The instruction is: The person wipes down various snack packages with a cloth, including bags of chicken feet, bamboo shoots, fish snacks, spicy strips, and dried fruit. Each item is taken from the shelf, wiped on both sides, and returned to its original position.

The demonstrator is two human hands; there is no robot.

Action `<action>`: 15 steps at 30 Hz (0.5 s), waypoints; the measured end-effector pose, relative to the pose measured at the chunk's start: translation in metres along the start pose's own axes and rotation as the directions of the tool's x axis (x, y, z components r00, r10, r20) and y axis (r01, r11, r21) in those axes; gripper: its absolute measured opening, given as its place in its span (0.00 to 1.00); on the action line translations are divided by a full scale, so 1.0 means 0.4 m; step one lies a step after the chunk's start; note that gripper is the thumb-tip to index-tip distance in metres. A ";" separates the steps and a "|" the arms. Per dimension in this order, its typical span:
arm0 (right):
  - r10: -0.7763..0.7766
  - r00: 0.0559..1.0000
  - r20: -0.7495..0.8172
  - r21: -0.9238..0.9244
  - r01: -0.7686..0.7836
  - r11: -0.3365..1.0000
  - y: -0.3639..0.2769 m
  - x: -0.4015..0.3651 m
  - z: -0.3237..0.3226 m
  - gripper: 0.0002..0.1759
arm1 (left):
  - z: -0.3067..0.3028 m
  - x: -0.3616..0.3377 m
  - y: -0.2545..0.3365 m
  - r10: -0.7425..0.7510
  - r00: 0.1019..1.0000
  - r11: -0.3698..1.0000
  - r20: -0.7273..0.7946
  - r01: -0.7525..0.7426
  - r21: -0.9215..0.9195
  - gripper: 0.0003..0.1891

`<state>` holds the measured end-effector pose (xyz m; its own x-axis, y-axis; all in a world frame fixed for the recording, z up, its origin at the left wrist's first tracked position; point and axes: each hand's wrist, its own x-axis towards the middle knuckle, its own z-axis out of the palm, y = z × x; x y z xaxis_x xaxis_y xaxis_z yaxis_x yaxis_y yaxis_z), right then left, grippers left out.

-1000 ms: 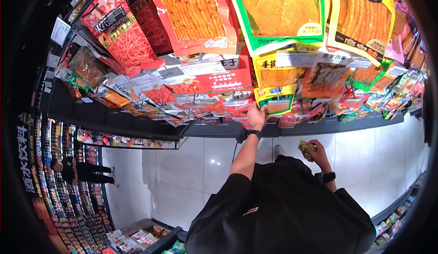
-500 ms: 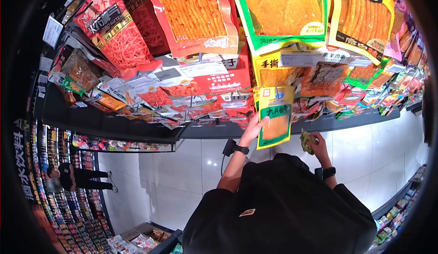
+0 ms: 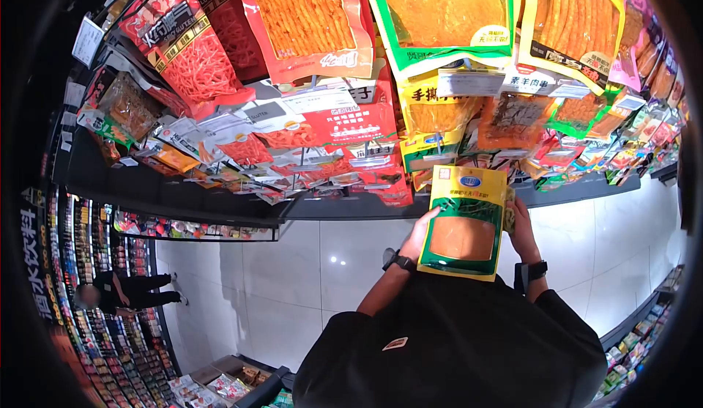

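Observation:
My left hand (image 3: 417, 238) is closed on the left edge of a yellow and green snack packet (image 3: 463, 238), thumb on its front. The packet is upright in front of my chest, and a flat orange-brown food shows through its window. At the packet's right edge is my right hand (image 3: 523, 231), its fingers curled. Between them and the packet shows a small part of a crumpled greenish thing (image 3: 510, 216), perhaps a cloth. Whether the right hand also grips the packet is hidden.
Hanging snack packets crowd the rack ahead, among them a large green-edged packet (image 3: 444, 9) and a red packet (image 3: 300, 20). A dark shelf edge (image 3: 351, 209) runs below. Far left, a person (image 3: 124, 291) stands by drink shelves. A bin of packets (image 3: 227, 382) sits lower left.
My left hand has brought the packet away from the rack, down and toward my body. My right hand has moved up to the packet's right edge with the crumpled greenish thing.

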<state>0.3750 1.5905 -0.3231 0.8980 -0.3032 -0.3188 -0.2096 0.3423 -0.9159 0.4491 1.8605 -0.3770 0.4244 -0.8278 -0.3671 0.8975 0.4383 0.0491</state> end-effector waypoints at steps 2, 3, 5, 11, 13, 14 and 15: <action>0.074 0.994 0.079 0.148 -0.085 0.985 -0.022 -0.019 0.015 0.18 | -0.015 -0.002 -0.012 0.029 0.997 0.994 0.065 -0.021 -0.111 0.31; 0.072 0.995 0.069 0.030 -0.074 0.997 -0.037 -0.026 0.025 0.19 | 0.009 -0.010 -0.014 0.071 0.994 0.988 0.080 -0.059 -0.144 0.33; 0.070 0.996 0.058 -0.089 -0.064 0.994 -0.044 -0.029 0.023 0.20 | 0.066 -0.036 -0.014 0.103 0.987 0.983 0.120 -0.083 -0.164 0.36; -0.552 0.833 0.024 -0.728 0.393 0.562 -0.171 -0.052 0.123 0.23 | 0.092 -0.060 -0.012 0.087 0.990 0.986 0.111 -0.070 -0.153 0.37; -0.525 0.833 0.175 -0.745 0.461 0.483 -0.212 -0.057 0.200 0.24 | 0.107 -0.068 -0.016 0.069 0.989 0.981 0.133 -0.043 -0.191 0.35; -0.486 0.813 0.321 -0.744 0.534 0.401 -0.219 -0.059 0.226 0.24 | 0.098 -0.070 -0.019 0.064 0.989 0.981 0.131 -0.039 -0.189 0.35; -0.487 0.814 0.317 -0.745 0.532 0.403 -0.202 -0.054 0.246 0.24 | 0.078 -0.067 -0.021 0.078 0.987 0.982 0.143 -0.051 -0.180 0.33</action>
<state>0.4106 1.6567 -0.2182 0.9556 -0.1311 0.2640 0.1048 -0.6859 -0.7201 0.4338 1.8682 -0.3386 0.5055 -0.8328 -0.2255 0.8382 0.5360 -0.1004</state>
